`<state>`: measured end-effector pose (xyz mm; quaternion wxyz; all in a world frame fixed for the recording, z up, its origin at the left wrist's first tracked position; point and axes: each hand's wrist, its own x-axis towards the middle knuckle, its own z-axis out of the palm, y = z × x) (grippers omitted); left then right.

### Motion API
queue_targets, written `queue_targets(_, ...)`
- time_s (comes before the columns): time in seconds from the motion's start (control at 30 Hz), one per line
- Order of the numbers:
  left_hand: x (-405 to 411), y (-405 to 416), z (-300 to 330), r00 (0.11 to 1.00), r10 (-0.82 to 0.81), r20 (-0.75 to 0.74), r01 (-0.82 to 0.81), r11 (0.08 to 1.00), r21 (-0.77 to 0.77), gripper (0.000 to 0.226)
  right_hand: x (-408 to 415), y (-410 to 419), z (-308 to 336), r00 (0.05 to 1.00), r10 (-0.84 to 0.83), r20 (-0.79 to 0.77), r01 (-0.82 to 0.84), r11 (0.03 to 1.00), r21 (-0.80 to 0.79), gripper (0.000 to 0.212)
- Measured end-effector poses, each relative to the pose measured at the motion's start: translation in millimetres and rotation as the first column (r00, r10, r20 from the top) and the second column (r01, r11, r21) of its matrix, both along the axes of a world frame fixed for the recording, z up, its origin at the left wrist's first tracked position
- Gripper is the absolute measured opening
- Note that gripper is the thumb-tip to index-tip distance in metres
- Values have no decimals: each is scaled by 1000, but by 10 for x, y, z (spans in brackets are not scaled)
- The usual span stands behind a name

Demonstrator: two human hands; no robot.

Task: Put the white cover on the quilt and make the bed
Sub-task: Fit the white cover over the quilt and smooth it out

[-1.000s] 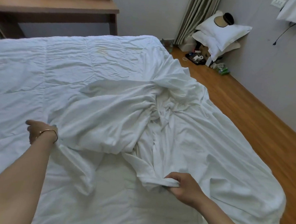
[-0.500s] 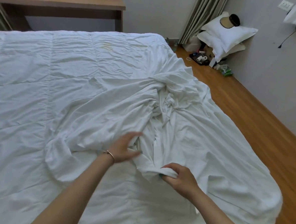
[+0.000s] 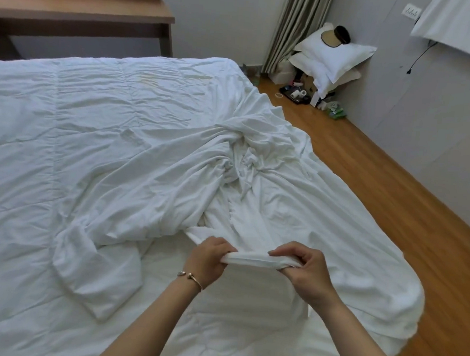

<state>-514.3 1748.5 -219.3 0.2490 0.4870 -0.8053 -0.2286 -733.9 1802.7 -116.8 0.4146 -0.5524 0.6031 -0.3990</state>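
Observation:
A white quilt (image 3: pixel 66 129) lies spread over the bed, stitched in panels. On it, toward the right side, the white cover (image 3: pixel 295 209) lies crumpled and twisted, with one flap folded out at the left (image 3: pixel 96 268). My left hand (image 3: pixel 209 259) and my right hand (image 3: pixel 302 267) are side by side near the bed's front, both closed on the same bunched edge of the cover, which stretches between them. A thin bracelet circles my left wrist.
Wooden floor (image 3: pixel 393 187) runs along the bed's right side. Two white pillows (image 3: pixel 332 60) with a cap on top are stacked in the far corner beside small clutter and a curtain (image 3: pixel 298 25). A wooden desk (image 3: pixel 81 11) stands beyond the bed.
My left hand let go of the cover's left flap and came across to the right. It now grips the bunched edge next to my right hand, which kept its hold.

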Motion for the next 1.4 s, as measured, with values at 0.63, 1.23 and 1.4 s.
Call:
queue_targets(0.63,634,467,1264,950,-310,-37,303,944,-134,30,-129,52,65,959,41,-279,-33,999,35,39)
queue_targets(1.23,246,484,303,945,294,-145,-306,949,-69,41,222,560,615,880,474,26,-464,871,-164,8)
queue_targets(1.4,332,432,725,843,508,-176,-507,860,55,32,-410,319,547,923,158,-351,-183,982,-39,22)
